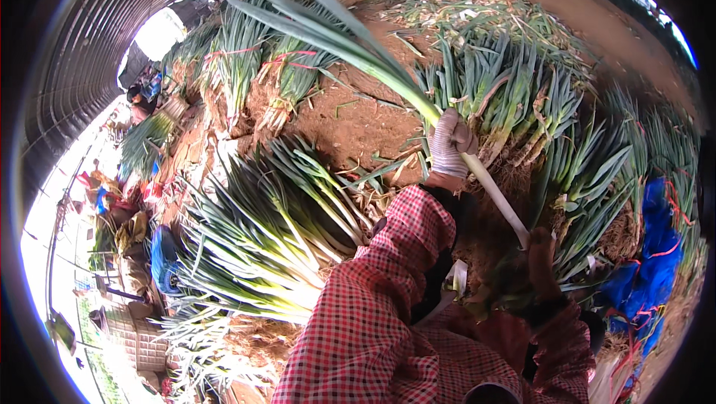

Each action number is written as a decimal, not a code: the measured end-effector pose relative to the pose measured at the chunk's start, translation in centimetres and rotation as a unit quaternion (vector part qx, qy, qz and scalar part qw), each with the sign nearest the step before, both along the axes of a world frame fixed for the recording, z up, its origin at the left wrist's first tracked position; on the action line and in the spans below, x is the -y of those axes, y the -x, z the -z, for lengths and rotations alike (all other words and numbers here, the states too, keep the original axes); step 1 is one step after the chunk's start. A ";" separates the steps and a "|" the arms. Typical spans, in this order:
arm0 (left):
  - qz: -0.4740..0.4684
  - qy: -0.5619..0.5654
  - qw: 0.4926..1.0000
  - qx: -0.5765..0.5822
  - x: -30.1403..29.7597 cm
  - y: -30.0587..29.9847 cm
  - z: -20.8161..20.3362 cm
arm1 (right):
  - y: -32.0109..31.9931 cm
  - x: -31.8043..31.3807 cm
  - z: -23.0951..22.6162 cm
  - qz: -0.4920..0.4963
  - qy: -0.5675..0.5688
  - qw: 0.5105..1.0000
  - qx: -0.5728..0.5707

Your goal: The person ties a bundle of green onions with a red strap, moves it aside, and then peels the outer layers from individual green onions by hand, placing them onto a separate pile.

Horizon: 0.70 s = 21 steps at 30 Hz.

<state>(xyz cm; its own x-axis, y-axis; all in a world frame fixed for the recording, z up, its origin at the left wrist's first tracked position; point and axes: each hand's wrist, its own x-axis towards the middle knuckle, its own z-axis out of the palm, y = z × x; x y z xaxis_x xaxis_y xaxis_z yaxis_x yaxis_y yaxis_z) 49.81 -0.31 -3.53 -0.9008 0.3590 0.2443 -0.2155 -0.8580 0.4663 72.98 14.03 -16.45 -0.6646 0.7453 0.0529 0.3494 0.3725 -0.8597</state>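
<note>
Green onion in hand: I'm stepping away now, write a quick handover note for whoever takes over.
Left hand, gloved, grips the green onion where the leaves meet the white stalk.
Right hand holds the stalk's root end.
Cleaned onions lie in a pile on the left; bundles with roots and soil lie ahead.
Done: the left pile. Left: probably the held onion and the bundles ahead.

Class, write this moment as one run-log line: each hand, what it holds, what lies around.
left hand: grips green onion mid-stalk | right hand: at root end | around: piled green onions, soil
</note>
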 end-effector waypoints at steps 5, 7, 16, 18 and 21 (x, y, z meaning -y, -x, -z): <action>0.102 -0.095 0.989 -0.047 1.4 1.0 -0.1 | -1.0 1.9 -4.9 -0.074 0.403 0.910 -0.070; 0.124 -0.144 0.976 -0.104 1.2 1.2 -0.3 | -0.8 2.0 -5.2 -0.114 0.296 0.948 -0.022; 0.008 0.155 0.970 0.189 -1.2 4.1 3.4 | 0.0 -0.5 -3.2 -0.130 -0.189 0.973 -0.002; -0.056 0.195 0.950 0.237 -0.6 5.6 4.3 | 0.6 0.1 -3.1 -0.152 -0.255 0.953 -0.055; -0.068 0.172 0.956 0.226 -0.8 5.4 4.4 | 0.2 0.4 -4.6 -0.144 -0.313 0.938 -0.036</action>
<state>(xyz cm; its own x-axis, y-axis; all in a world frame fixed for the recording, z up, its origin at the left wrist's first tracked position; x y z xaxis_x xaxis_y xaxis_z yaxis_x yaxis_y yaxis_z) 44.38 0.51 -7.97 -0.9307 0.2192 -0.2927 -0.3585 -0.7052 0.6117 72.79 13.60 -11.80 -0.8114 0.3439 0.4726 0.1063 0.8819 -0.4594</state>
